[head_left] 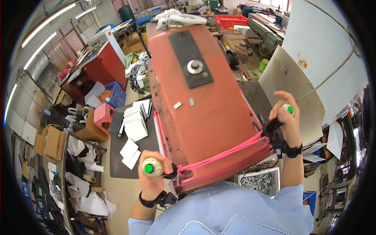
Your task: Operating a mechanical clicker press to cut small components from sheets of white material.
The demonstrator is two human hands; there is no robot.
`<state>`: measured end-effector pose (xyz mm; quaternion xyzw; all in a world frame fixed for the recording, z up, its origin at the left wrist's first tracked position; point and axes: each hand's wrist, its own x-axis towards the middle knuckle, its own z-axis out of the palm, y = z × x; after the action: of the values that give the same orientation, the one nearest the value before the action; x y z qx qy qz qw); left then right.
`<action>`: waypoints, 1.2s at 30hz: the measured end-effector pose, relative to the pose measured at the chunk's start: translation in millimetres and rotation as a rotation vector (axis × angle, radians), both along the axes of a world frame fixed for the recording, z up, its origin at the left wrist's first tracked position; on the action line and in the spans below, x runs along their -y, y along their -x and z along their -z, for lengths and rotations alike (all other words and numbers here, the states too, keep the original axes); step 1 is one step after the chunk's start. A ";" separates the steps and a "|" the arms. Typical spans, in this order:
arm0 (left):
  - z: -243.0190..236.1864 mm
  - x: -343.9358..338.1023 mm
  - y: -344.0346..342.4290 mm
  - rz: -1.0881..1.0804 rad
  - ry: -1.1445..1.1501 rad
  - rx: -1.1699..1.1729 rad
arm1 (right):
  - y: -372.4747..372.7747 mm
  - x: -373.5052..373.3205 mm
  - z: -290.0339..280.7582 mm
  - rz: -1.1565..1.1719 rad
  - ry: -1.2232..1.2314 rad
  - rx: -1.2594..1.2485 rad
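Red-painted broad metal machine arm (219,137), mid-frame, looks heavy and rigid, best steered from its near corners: my left grip (152,185) wraps a cream green-capped handle (148,168); my right grip (289,127) curls round a black green-capped handle (273,125).

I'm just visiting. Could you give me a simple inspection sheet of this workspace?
Surface: dark table left of the red machine, bearing white sheets.
Things in hand: left handle and right handle, both with green ends.
Hands: left hand grips the left handle; right hand grips the right handle.
Clutter: small pale pieces on the machine; white bundle at its far end.
Cables: one thin cable across the pale panel; pink cord across the machine's front.
Surroundings: pink stool and blue crate to the left.
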<state>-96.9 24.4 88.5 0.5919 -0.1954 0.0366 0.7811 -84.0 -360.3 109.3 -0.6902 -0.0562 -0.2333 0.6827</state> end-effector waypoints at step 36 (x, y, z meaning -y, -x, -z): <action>130.6 28.9 -132.7 0.033 -0.960 0.319 | -40.2 -100.1 150.4 0.264 0.848 -0.017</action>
<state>35.7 -4.5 -42.1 0.8682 -0.3166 0.0204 0.3815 -43.8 -260.2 -41.1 -0.9123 -0.0528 -0.2691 0.3041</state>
